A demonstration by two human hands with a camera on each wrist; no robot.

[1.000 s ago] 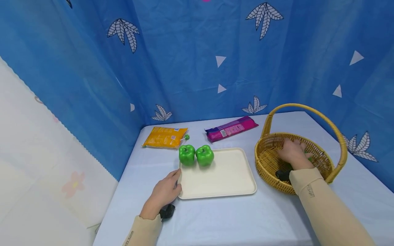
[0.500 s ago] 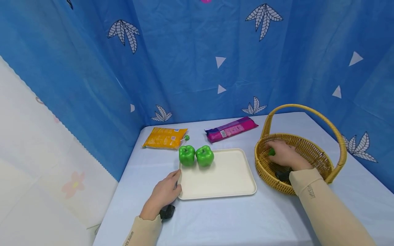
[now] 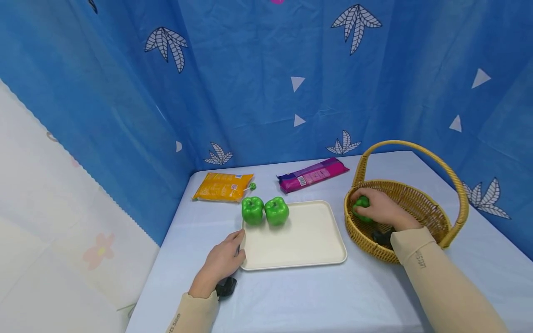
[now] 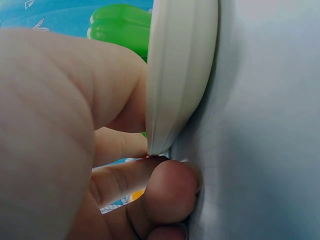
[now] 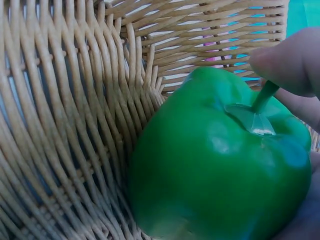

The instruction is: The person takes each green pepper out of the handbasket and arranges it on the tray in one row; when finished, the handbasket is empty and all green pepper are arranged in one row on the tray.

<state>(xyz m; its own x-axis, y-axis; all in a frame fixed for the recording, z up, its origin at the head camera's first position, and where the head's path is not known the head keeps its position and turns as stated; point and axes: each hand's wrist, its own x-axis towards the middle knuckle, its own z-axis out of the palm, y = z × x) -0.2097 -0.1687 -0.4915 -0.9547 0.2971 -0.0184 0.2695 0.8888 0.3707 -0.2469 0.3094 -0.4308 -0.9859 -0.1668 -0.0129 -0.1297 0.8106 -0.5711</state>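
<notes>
Counted two peppers (image 3: pixel 276 211) on one tray (image 3: pixel 308 240); one green pepper (image 5: pixel 215 175) inside one basket (image 3: pixel 412 199), clamped by right hand (image 3: pixel 382 208), pointing stem (image 5: pixel 264 96) and long axis up-right in right-wrist view. At left hand (image 3: pixel 222 259), touching tray: cannot tell grip.

We see a table (image 3: pixel 287 296) with a pale, bluish-white top. Directly on it, near the middle, rests a cream tray (image 3: pixel 306 240). To the right of the tray, and near to it, we find a basket (image 3: pixel 365 241), upright. Toward the far edge we notice two packets: an orange packet (image 3: pixel 221 186) at the left and a purple packet (image 3: pixel 313 175), lying slantwise, farther right. Just beside the first is a green ball (image 3: pixel 252 186) with a white stick.
</notes>
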